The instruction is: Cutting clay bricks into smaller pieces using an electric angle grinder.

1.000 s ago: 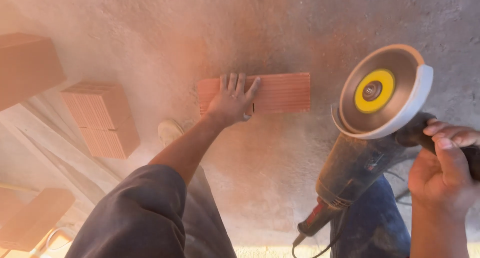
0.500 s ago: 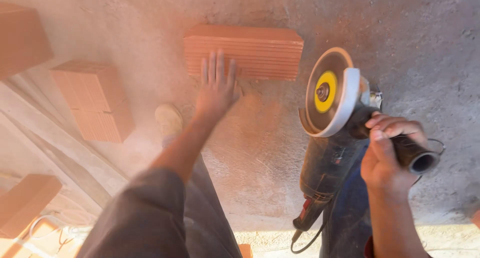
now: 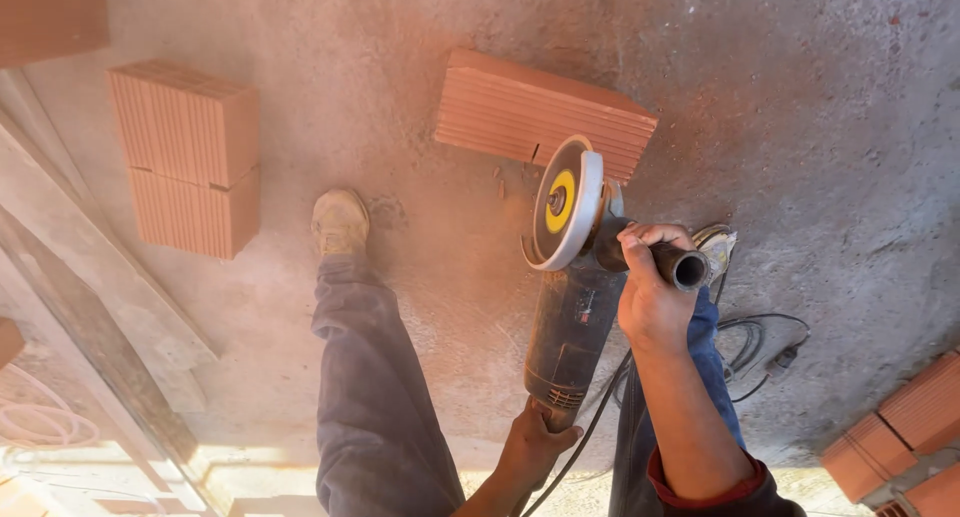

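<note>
While both hands grip the angle grinder [image 3: 572, 287], its disc sits at the near edge of the ribbed brick [image 3: 545, 112].

Left to right I note: stacked red bricks [image 3: 185, 157] at 10 o'clock, well apart from the work; a dusty shoe [image 3: 339, 220] on the concrete floor [image 3: 820, 127]; my left hand [image 3: 535, 442] closed on the grinder's rear body at 6 o'clock; my right hand [image 3: 652, 282] clamped on the side handle at 3 o'clock of the disc; a coiled cable [image 3: 760, 342]; more bricks [image 3: 900, 432] at 4 o'clock. Hands are apart.
</note>
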